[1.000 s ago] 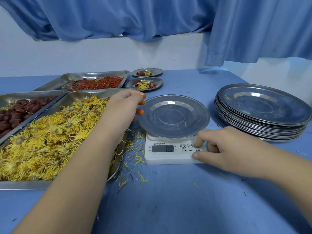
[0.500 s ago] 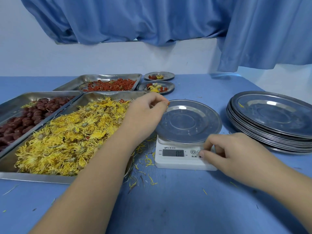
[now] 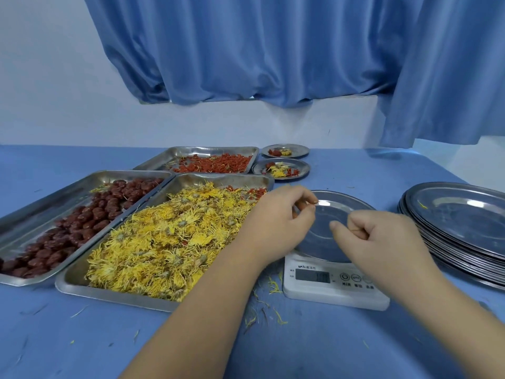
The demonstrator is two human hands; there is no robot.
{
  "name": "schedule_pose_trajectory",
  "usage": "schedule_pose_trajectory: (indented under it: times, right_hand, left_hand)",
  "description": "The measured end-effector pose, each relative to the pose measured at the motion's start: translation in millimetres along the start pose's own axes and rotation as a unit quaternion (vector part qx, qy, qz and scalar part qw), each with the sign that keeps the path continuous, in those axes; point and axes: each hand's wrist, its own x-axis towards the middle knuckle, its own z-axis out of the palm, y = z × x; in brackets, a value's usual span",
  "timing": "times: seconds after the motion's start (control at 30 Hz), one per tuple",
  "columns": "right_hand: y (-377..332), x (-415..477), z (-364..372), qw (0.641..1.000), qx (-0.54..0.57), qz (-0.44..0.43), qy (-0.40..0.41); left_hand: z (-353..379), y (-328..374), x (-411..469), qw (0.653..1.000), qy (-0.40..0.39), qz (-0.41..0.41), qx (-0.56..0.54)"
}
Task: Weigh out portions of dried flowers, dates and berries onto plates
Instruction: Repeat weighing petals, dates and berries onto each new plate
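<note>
While both hands hover over the plate (image 3: 352, 206) on the scale (image 3: 334, 287), the left hand (image 3: 276, 222) has its fingers curled in with thumb and fingertips pinched together above the plate's left rim; something small and reddish seems to sit in the pinch, but it is too small to name. The right hand (image 3: 382, 239) is a loose fist above the near half of the plate, fingers folded in; I cannot tell whether it holds anything. The bare parts of the plate show nothing on them, and the scale's display is too blurred to read.

To the left of the scale lies a metal tray (image 3: 82, 287) heaped with yellow dried flowers (image 3: 164, 242), with a few red berries at its far end. Just beside it, further left, a second tray (image 3: 49, 198) holds dark red dates (image 3: 87, 220). Behind these, a third tray (image 3: 218, 150) carries red berries (image 3: 218, 165). Two small filled plates (image 3: 281, 168) stand right of the berry tray, one behind the other, each with a mix of yellow and red.

A stack of empty plates (image 3: 459, 220) sits at the right side of the blue worktop (image 3: 68, 337), near the scale. Loose yellow petals (image 3: 273, 285) are scattered on the worktop between the flower tray and the scale. Blue curtains (image 3: 259, 50) hang behind.
</note>
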Motion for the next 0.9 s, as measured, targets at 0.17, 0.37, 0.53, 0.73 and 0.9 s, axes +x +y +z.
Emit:
schedule_pose_trajectory:
  times: [0.17, 0.37, 0.53, 0.73, 0.9]
  right_hand:
    - [3, -15, 13, 0.995, -0.081, -0.054, -0.024]
    - [4, -19, 10, 0.992, -0.091, -0.088, 0.01]
    - [4, -16, 11, 0.99, -0.093, -0.101, 0.009]
    - [6, -17, 11, 0.988, -0.096, -0.118, 0.002]
    - [5, -18, 10, 0.989, -0.09, -0.121, -0.001]
  left_hand:
    - [-38, -6, 7, 0.99, 0.115, -0.054, -0.055]
    - [-113, -53, 30, 0.982, 0.063, -0.174, 0.025]
    - [-150, -110, 40, 0.942, -0.105, -0.228, 0.221]
    - [-162, -136, 41, 0.888, -0.261, -0.258, 0.277]
    - [-157, -143, 36, 0.899, -0.236, -0.239, 0.282]
